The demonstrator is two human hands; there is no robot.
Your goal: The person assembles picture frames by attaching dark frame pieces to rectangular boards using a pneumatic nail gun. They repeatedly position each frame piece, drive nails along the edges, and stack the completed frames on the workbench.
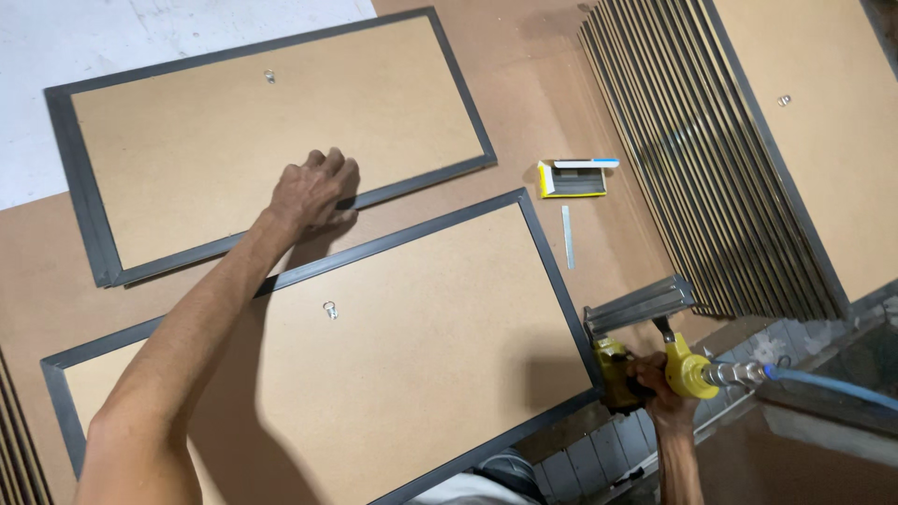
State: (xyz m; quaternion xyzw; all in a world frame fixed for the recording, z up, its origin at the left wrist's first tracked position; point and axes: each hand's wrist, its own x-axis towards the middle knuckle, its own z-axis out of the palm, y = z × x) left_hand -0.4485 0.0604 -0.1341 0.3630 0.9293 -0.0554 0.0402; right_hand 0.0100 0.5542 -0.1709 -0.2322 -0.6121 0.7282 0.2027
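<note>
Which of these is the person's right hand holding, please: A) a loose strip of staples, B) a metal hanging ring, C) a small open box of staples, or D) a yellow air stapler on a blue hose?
D: the right hand grips the yellow air stapler at the near frame's corner, with the blue hose running off its back; the left hand rests on the far frame.

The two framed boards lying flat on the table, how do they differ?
The far frame has the left hand on its lower edge; the near frame has the stapler, gripped by the right hand, at its right corner. The far frame's hanger ring sits near its top edge, the near frame's closer to mid-board. Both show brown backing and dark borders.
</note>
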